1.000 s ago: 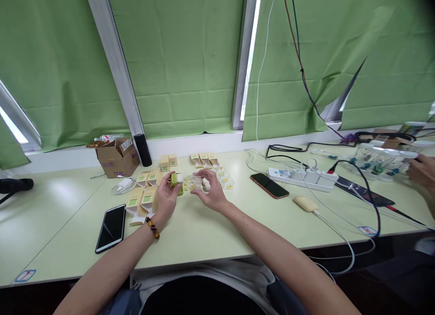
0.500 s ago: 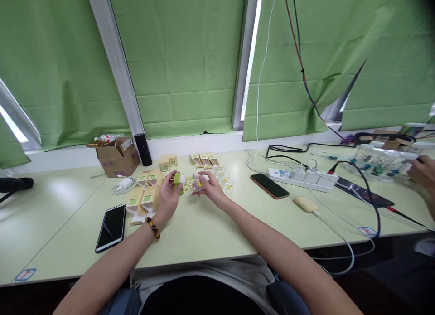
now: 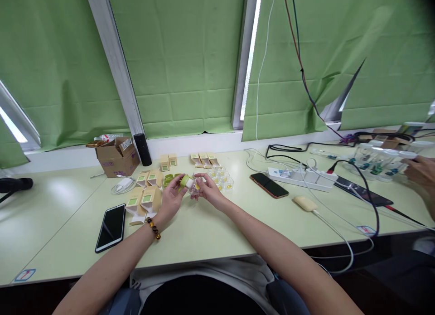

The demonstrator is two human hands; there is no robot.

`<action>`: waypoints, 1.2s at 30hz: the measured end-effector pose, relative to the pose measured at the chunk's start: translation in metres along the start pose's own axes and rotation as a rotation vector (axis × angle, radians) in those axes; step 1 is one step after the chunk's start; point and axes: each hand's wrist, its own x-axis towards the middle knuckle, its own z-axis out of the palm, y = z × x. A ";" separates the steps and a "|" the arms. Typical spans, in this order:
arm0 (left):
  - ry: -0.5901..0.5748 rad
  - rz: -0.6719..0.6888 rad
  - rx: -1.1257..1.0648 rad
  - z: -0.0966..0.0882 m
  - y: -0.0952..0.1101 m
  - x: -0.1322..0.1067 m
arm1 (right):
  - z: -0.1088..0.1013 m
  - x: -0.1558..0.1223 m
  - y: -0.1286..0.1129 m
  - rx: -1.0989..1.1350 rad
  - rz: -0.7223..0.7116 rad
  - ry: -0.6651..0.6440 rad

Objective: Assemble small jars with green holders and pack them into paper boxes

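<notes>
Shifted rightward since the earlier frame, the left hand (image 3: pixel 171 198) pinches a green-and-white piece (image 3: pixel 186 181) between thumb and fingertips. Beside it, the right hand's (image 3: pixel 210 191) thumb and fingers pinch a clear piece (image 3: pixel 194 188), near the clear cups (image 3: pixel 222 179) over the table (image 3: pixel 204 233).

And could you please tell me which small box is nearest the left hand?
The right box of the front pair, just beside the left hand; its partner is farther left, and the other boxes are farther back.
</notes>
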 end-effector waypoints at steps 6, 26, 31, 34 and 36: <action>-0.026 0.007 0.034 0.000 -0.002 -0.001 | 0.000 0.000 0.000 -0.015 -0.016 -0.007; -0.067 0.061 0.139 0.000 0.008 -0.005 | 0.002 -0.003 -0.003 0.005 -0.008 -0.006; -0.007 0.084 0.152 0.002 0.011 -0.006 | 0.002 -0.002 -0.003 0.064 -0.024 0.034; 0.005 0.090 0.217 0.003 0.008 -0.006 | 0.001 -0.001 -0.002 0.084 -0.034 0.053; 0.000 0.102 0.272 0.003 0.006 -0.007 | 0.002 -0.001 -0.002 0.094 -0.038 0.064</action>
